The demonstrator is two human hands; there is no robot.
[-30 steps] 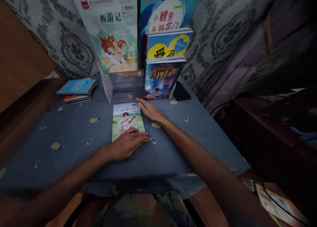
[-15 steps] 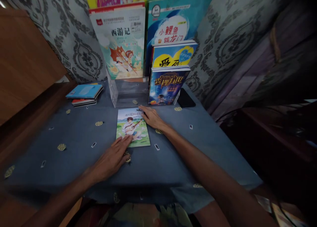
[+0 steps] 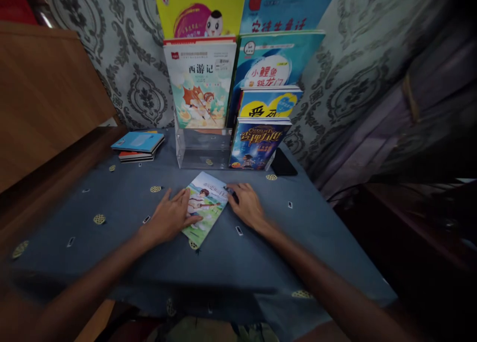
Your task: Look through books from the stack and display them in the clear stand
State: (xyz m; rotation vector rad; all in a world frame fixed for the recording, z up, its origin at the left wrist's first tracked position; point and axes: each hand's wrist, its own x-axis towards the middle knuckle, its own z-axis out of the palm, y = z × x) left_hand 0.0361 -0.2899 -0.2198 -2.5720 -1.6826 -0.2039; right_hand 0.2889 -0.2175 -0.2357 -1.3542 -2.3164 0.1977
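Observation:
A thin paperback book [image 3: 208, 203] with a guitar player in a green field on its cover lies slanted on the cloth, its top turned to the right. My left hand [image 3: 167, 216] rests at its left edge, fingers stretched out and thumb spread over the cover. At the upper right corner of the book, my right hand [image 3: 246, 205] has its fingers curled, pinching that corner. The underside of the book and the fingertips beneath it are hidden.
Behind the book stands a clear acrylic rack [image 3: 203, 158] with several upright books, among them a dark blue one [image 3: 257, 145]. A small pile of books [image 3: 138, 142] lies at the back left. Right of the rack is a flat black object [image 3: 283, 163]. Patterned blue cloth [image 3: 122, 252] covers the table.
The book has turned clockwise from nearly straight to slanted. My left hand has moved up along its left side, and my right hand has curled at its corner. The view has tilted up.

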